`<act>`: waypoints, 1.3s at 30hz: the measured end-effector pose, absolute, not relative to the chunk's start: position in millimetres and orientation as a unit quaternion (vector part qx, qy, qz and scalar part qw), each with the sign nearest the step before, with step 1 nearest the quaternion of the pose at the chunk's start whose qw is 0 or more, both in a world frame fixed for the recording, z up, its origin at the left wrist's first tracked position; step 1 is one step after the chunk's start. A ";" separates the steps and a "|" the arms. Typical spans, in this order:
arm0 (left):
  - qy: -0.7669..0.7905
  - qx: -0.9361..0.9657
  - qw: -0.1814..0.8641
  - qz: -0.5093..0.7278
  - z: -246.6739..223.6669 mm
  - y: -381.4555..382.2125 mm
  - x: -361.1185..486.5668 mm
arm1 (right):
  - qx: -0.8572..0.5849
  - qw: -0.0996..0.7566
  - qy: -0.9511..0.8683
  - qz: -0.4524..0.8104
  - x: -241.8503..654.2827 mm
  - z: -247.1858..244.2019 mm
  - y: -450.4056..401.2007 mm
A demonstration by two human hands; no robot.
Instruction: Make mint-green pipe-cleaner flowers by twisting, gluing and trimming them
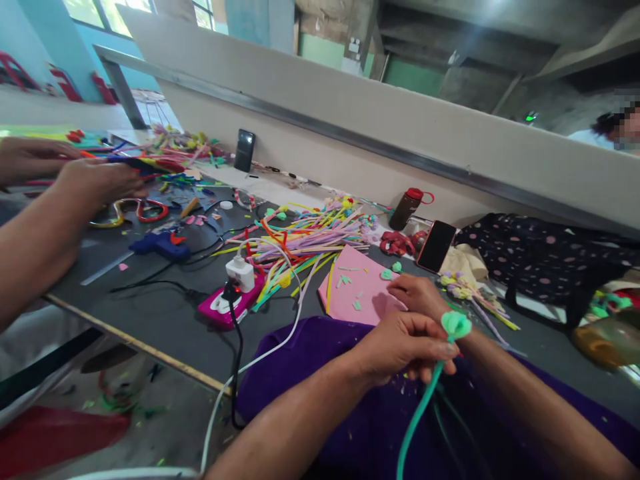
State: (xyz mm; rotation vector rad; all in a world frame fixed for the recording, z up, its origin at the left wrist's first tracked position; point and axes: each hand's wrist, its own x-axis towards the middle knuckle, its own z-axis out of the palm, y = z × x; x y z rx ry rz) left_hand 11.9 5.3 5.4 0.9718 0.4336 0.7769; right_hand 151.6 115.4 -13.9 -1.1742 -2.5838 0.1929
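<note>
My left hand (pixel 407 343) is closed round the top of a long green stem, just below its curled pale green flower head (pixel 456 325). The stem (pixel 423 413) hangs down over the purple cloth on my lap. My right hand (pixel 417 293) reaches across behind the left one, over the edge of a pink sheet (pixel 367 273); its fingertips are near small green curled pieces (pixel 387 274), and whether they hold anything is too unclear to tell. Small green scraps lie on the pink sheet.
A magenta power strip (pixel 215 312) with a white plug and cables lies left of the sheet. Beyond are bundled coloured stems (pixel 320 237), a blue glue gun (pixel 160 245), a phone (pixel 437 247) and a bottle (pixel 405 210). Another person's hands (pixel 95 177) work at the left.
</note>
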 end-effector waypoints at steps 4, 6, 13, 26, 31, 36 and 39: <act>0.188 0.446 0.794 0.368 4.3 7.3 8.8 | -0.404 0.136 -0.904 0.045 101.3 -26.7 152.5; 0.185 0.438 0.795 0.377 3.4 8.5 7.4 | -0.400 0.129 -0.906 0.044 85.0 -31.2 163.7; 0.175 0.429 0.794 0.393 3.3 11.0 4.6 | -0.434 0.108 -0.893 0.056 63.1 -35.7 174.8; 0.245 0.387 0.763 0.457 3.8 17.4 4.8 | -0.443 0.281 -0.781 0.339 125.8 -2.5 136.5; 0.299 0.342 0.728 0.514 0.6 26.0 6.0 | -0.440 0.366 -0.689 0.445 164.7 2.5 89.6; 0.323 0.358 0.721 0.498 -6.4 32.3 10.6 | -0.372 0.451 -0.530 0.615 184.8 6.4 53.8; 0.344 0.373 0.712 0.485 -9.5 33.7 15.1 | -0.368 0.480 -0.493 0.626 192.8 5.6 41.4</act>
